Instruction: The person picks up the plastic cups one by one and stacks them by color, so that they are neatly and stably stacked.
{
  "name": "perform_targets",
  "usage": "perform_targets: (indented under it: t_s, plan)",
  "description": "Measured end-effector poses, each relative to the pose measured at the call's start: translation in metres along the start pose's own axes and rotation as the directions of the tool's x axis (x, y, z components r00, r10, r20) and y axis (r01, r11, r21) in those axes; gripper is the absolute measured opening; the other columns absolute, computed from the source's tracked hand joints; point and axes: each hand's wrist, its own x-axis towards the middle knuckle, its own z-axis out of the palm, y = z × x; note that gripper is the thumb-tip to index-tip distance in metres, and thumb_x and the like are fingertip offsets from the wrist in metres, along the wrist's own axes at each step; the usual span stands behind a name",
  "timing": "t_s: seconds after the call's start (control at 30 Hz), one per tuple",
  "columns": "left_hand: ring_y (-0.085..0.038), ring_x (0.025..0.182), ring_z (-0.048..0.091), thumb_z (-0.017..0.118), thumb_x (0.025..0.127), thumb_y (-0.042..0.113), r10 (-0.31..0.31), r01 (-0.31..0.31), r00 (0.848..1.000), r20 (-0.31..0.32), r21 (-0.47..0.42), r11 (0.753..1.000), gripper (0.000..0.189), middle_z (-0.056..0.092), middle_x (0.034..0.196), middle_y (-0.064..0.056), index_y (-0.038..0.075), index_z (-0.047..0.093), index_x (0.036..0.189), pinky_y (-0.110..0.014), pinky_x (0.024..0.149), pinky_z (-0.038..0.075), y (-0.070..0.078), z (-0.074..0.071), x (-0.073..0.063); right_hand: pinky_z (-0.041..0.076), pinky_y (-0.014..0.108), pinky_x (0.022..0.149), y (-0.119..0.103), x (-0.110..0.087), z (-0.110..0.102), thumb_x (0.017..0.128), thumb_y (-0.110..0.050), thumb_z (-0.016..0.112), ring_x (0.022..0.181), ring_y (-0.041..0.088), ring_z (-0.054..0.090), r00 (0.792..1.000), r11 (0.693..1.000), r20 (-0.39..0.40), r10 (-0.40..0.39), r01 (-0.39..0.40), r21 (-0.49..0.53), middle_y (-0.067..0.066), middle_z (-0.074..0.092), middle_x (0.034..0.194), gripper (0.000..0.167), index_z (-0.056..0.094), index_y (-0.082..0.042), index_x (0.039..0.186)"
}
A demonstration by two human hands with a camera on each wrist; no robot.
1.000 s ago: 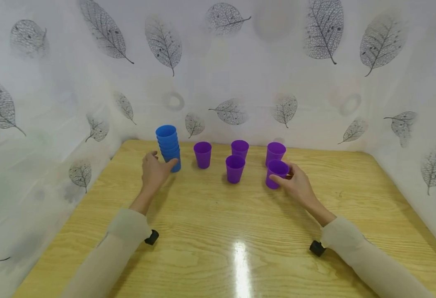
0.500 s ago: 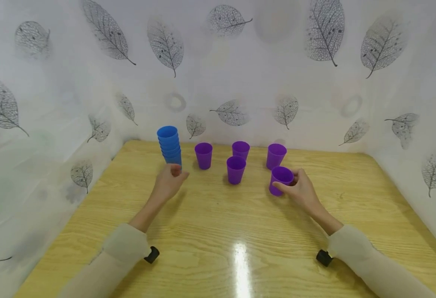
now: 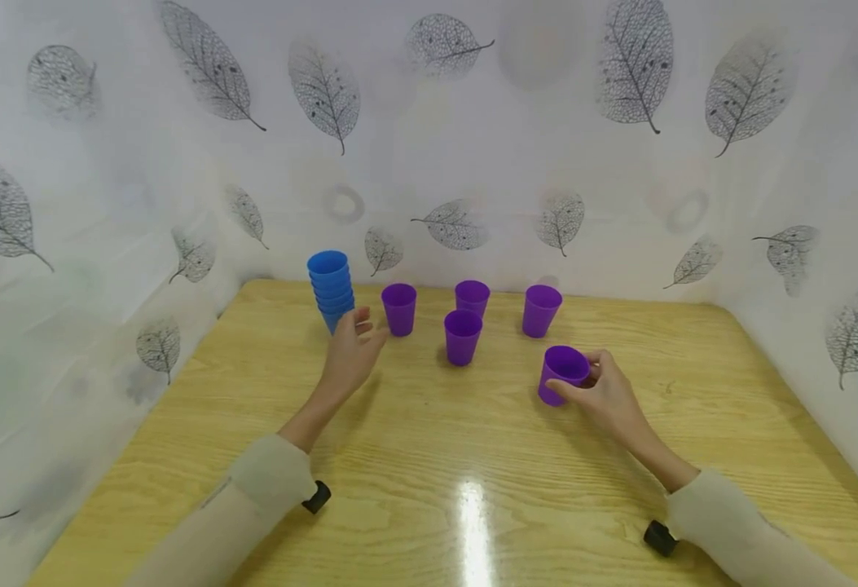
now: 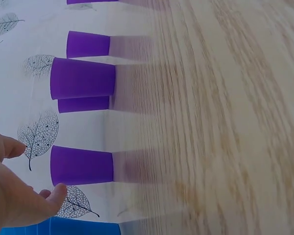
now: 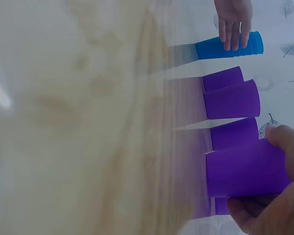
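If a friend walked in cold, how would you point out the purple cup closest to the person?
Start with the wooden table and look to the right side of the group of cups. There, an upright purple cup sits nearest the person. Unlike the four other purple cups, it is held by the right hand.

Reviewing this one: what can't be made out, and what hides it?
Head: blue stack, lower part partly behind the left grip.
Head: rear middle purple cup, lower part behind front middle purple cup.
Left wrist: blue stack, cut off by bottom edge.
Right wrist: rear right purple cup, mostly hidden by held purple cup and right grip.
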Motion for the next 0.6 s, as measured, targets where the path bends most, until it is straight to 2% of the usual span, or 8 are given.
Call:
perform_targets:
  t_s: [0.13, 0.4, 0.6]
  plan:
    - [-0.041, 0.139, 0.047, 0.064, 0.101, 0.016, -0.001, 0.001, 1.000, -0.004, 0.012, 1.000, 0.067, 0.041, 0.153, -0.028, -0.010, 0.032, 0.154, -0.047, 0.113, 0.044, 0.000, 0.008, 0.008, 0.054, 0.017, 0.076, 0.001, -0.009, -0.005, 0.089, -0.020, 0.085, 0.095, 0.012, 0.066, 1.000, 1.000, 0.001, -0.008, 0.008, -0.004, 0.026, 0.070, 0.115, 0.064, 0.044, 0.008, 0.128]
    - [-0.043, 0.146, 0.037, 0.063, 0.102, 0.025, -0.083, 0.084, 0.996, -0.012, 0.083, 0.993, 0.077, 0.032, 0.162, -0.027, -0.007, 0.022, 0.159, -0.052, 0.119, 0.036, 0.007, 0.017, 0.025, 0.052, 0.016, 0.077, 0.003, -0.021, -0.011, 0.087, -0.024, 0.086, 0.094, 0.011, 0.067, 1.000, 0.998, 0.009, -0.010, 0.011, -0.068, 0.023, 0.072, 0.112, 0.061, 0.051, 0.007, 0.126]
    - [-0.043, 0.146, 0.036, 0.064, 0.100, 0.027, -0.074, 0.078, 0.997, -0.034, 0.158, 0.984, 0.079, 0.034, 0.159, -0.029, -0.010, 0.024, 0.157, -0.051, 0.121, 0.033, 0.004, 0.024, 0.039, 0.054, 0.018, 0.077, 0.002, -0.028, -0.013, 0.087, -0.023, 0.087, 0.090, 0.010, 0.067, 0.999, 0.996, 0.024, -0.034, 0.036, -0.078, 0.016, 0.073, 0.106, 0.053, 0.058, 0.005, 0.122]
